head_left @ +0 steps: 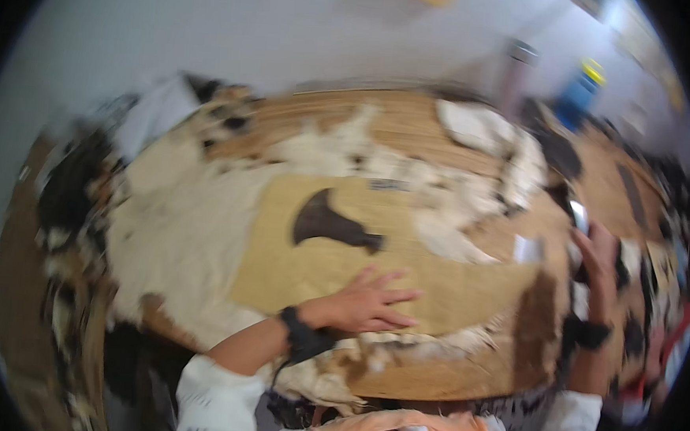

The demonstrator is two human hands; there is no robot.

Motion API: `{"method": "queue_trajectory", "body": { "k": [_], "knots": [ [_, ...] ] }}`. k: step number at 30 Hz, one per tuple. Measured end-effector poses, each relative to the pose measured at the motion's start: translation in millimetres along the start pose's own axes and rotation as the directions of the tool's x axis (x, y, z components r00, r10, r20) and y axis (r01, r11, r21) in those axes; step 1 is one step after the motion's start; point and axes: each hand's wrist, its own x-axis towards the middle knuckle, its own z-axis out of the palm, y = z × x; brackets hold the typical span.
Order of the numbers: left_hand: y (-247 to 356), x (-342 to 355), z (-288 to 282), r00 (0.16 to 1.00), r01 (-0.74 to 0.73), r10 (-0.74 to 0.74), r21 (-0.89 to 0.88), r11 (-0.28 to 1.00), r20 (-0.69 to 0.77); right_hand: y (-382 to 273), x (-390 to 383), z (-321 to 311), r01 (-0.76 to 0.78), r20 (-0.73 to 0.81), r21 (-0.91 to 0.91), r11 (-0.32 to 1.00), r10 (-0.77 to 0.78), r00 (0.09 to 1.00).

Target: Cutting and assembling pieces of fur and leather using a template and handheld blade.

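My left hand [367, 302] lies with fingers spread on a tan pattern sheet [459, 293], pressing near its lower edge. The sheet has a curved, pointed right end and rests on a cream hide [182, 237] with ragged, furry edges. A dark brown, axe-shaped patch [321, 220] shows on the sheet; I cannot tell whether it is a separate piece or a cutout. Off to the right, my right hand [597, 259] is raised and closed around a small shiny object [579, 216], too blurred to name. Dark bands circle both wrists.
The hide covers much of a wooden table [422, 382]. Piled black-and-white hide scraps [78, 187] are on the left. At the back right stand a pinkish bottle [517, 80] and a blue bottle with a yellow lid [578, 95], near white scraps [477, 129]. A pale wall rises behind.
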Motion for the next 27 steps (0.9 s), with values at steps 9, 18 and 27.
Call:
{"method": "queue_trajectory", "body": {
  "k": [9, 18, 27],
  "knots": [
    [1.8, -34.8, -5.4, 0.993, 0.077, -0.090, -0.154, 0.985, -0.080, -155.9, -79.4, 34.1, 0.671, 0.171, 0.430, 0.604, -0.784, 0.597],
    [-27.2, -262.4, -31.9, 0.175, 0.619, -0.855, -0.621, 0.482, -0.489, -196.2, -126.3, 75.7, 0.726, 0.301, 0.510, 0.461, -0.887, 0.351],
    [-104.1, -495.8, -58.6, -0.624, 0.769, -0.492, -0.587, -0.252, -0.607, -240.2, -151.9, 65.1, 0.639, 0.415, 0.251, 0.727, -0.677, 0.608]
  ]
}}
